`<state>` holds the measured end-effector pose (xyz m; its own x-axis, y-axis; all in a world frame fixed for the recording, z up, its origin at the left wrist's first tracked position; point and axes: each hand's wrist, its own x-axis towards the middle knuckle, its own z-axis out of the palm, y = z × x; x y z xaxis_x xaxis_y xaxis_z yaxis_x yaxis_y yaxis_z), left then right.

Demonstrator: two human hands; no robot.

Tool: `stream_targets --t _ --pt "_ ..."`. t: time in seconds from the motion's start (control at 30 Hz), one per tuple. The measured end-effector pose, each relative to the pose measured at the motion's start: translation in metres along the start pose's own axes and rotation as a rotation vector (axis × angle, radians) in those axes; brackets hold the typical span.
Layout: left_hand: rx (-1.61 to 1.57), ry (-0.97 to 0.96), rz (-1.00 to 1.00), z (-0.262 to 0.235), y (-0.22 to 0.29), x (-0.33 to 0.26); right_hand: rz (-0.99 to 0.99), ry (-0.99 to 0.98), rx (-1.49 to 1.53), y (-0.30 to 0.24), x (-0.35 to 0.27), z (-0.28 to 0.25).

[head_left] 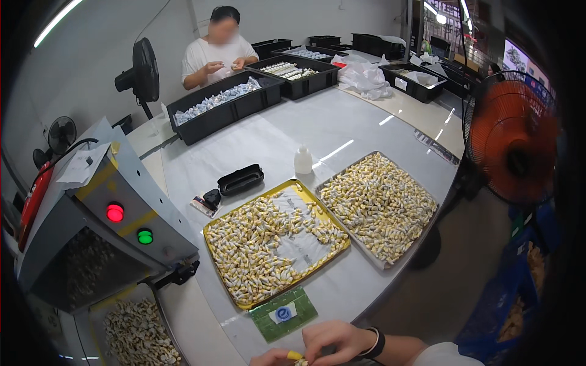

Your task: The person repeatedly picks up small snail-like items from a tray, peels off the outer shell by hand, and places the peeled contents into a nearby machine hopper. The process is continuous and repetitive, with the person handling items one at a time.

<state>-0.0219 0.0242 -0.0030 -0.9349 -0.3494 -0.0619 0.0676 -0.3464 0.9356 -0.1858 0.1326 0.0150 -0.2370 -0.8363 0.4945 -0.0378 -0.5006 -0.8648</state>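
At the lower edge, my right hand (337, 341), with a dark band on its wrist, has its fingers pinched on a small white-and-yellow piece (301, 362). My left hand (272, 358), partly cut off by the picture's edge, meets it there; yellow shows at its fingertip, perhaps a cover. Just beyond lies a green square mat (284, 313) with a white patch and a blue ring-shaped thing. A yellow-rimmed tray (312, 269) holds many small white-and-yellow cone-shaped pieces, with bare lining at its right half. To its right, a grey tray (389, 266) is full of similar pieces.
A grey machine (143, 195) with red and green lights stands left, a tray of pieces (137, 332) below. Past the trays are a black holder (240, 180) and white bottle (303, 160). An orange fan (513, 140) is right. Another person (220, 52) works behind black bins (229, 110).
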Motion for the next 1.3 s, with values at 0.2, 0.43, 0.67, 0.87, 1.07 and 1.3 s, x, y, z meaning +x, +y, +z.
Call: stream_targets --t 0.2,0.43,0.67,0.87,1.07,1.3 --pt "0.003 -0.045 0.0 -0.006 -0.004 -0.001 -0.009 -0.021 0.0 -0.001 0.003 -0.001" --pt "-0.022 -0.038 -0.047 -0.004 0.0 0.0 -0.027 -0.021 -0.022 -0.002 0.004 -0.002" --pt "-0.006 -0.022 -0.023 -0.003 0.002 0.002 -0.015 -0.039 0.002 0.003 0.002 -0.002" --pt "0.012 -0.017 -0.01 -0.001 0.005 0.003 0.038 -0.08 0.055 0.01 -0.003 -0.002" --pt "-0.035 -0.013 0.001 0.0 0.0 0.004 0.054 -0.076 0.005 0.011 -0.006 -0.005" --pt "0.05 -0.005 0.159 0.001 0.002 0.003 0.017 -0.042 0.015 0.013 -0.005 0.001"
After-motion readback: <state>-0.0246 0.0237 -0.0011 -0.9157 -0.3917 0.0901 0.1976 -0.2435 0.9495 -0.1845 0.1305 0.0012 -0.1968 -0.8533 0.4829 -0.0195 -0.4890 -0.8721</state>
